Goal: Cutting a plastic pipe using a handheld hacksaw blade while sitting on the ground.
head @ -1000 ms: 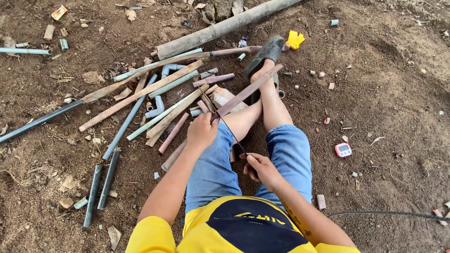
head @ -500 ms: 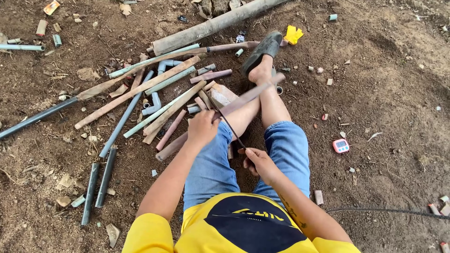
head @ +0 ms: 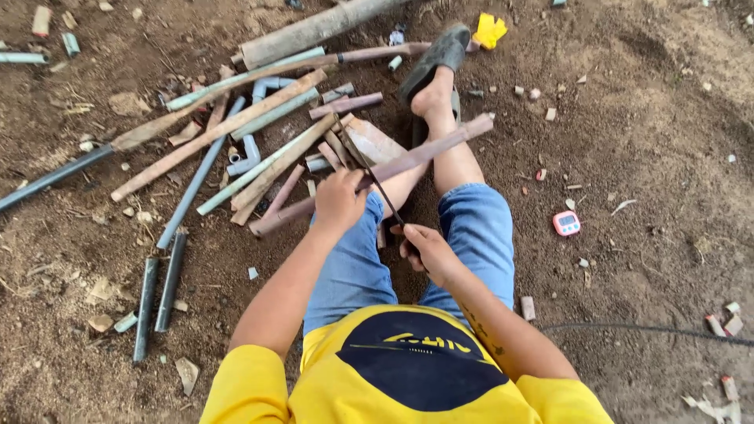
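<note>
I sit on the dirt with my legs stretched out, in blue jeans and a yellow shirt. My left hand [head: 339,200] grips a long brownish pipe [head: 424,153] that lies across my shins. My right hand [head: 424,250] holds the handle of a thin dark saw blade [head: 385,196], which slants up to the pipe just right of my left hand. A dark sandal [head: 436,56] is on my far foot.
A heap of cut pipes [head: 259,141], brown, grey and pale green, lies to the left. A thick pipe [head: 314,30] runs along the top. A small red and white timer [head: 566,224] sits on the right, a yellow scrap [head: 491,30] near the sandal, a black cable [head: 652,330] lower right.
The view has shifted and drawn closer. My hands keep their hold on the pipe and saw; the right hand has moved slightly along the saw's stroke.
</note>
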